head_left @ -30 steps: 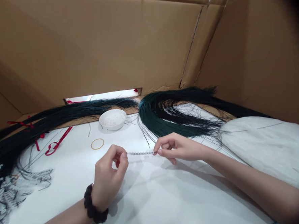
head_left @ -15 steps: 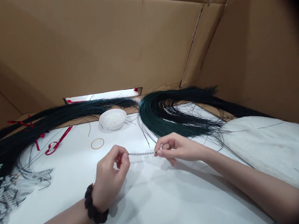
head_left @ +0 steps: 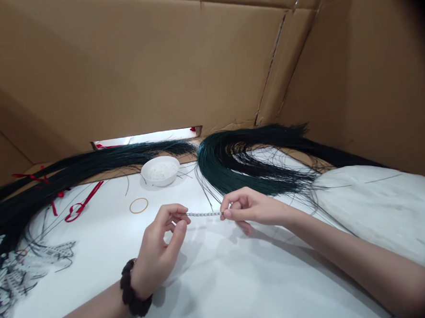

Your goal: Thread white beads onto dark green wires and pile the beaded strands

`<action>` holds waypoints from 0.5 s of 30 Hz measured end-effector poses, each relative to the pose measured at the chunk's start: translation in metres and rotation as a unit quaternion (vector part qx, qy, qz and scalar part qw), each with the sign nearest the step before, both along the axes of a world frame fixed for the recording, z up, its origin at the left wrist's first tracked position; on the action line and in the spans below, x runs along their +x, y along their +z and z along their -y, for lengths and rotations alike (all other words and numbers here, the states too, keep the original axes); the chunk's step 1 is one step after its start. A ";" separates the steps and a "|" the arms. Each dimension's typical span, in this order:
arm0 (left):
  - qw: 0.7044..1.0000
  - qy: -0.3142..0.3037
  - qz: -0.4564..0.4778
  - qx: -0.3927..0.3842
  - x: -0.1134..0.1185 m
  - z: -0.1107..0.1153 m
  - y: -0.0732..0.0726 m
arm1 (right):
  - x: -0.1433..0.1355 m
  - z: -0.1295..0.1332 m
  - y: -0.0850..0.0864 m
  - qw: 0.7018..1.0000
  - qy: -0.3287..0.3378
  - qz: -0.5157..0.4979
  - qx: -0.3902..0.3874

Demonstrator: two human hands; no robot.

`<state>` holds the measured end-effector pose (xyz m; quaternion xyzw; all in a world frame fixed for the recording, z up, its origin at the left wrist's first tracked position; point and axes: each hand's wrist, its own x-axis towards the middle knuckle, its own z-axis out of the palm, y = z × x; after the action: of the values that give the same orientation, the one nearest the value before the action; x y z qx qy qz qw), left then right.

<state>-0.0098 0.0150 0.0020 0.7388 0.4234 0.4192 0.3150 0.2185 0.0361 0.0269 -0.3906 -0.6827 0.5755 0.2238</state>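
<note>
A short string of small white beads on dark thread is stretched level above the white table between my two hands. My right hand pinches its right end between thumb and forefinger, the other fingers curled below. At the left end, the curled fingers of my left hand hold the thread, with the thumb a little apart from the forefinger. A dark scrunchie circles my left wrist. Beyond the hands stands a white bowl with small whitish pieces in it.
Bundles of dark green strands lie along the back. Cardboard walls enclose the table. A rubber band, red ribbon and a pile of beaded strings lie left; a white plastic-like bag lies right.
My left thumb has lifted away from the forefinger, and the left fingers have shifted slightly right and up along the thread. My right hand keeps its pinch, almost in place.
</note>
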 end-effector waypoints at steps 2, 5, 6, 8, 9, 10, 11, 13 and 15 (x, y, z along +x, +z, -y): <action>1.000 -0.009 0.009 0.006 0.001 0.000 0.000 | 0.000 0.000 -0.001 1.000 0.006 -0.008 -0.010; 0.999 -0.021 0.030 0.002 0.002 0.002 0.002 | 0.000 0.000 -0.001 0.999 0.014 -0.016 -0.026; 0.999 -0.026 0.036 -0.003 0.002 0.003 0.002 | 0.000 0.000 -0.001 0.999 0.017 -0.018 -0.033; 0.999 -0.030 0.042 -0.008 0.002 0.004 0.003 | 0.000 0.000 -0.001 0.998 0.022 -0.023 -0.047; 0.999 -0.031 0.044 -0.009 0.002 0.004 0.003 | 0.000 0.000 -0.001 0.998 0.025 -0.028 -0.053; 0.998 -0.032 0.046 -0.009 0.002 0.004 0.003 | 0.000 0.000 -0.001 0.997 0.028 -0.034 -0.058; 0.998 -0.032 0.048 -0.010 0.002 0.004 0.003 | 0.000 0.000 -0.001 0.997 0.030 -0.041 -0.061; 0.998 -0.032 0.055 -0.015 0.002 0.003 0.003 | 0.000 0.000 -0.002 0.996 0.032 -0.054 -0.065; 0.997 -0.033 0.063 -0.023 0.002 0.003 0.003 | 0.001 -0.001 -0.002 0.995 0.035 -0.062 -0.071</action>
<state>-0.0080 0.0121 0.0052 0.7171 0.3876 0.4445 0.3715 0.2190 0.0367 0.0248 -0.3449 -0.6384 0.6529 0.2175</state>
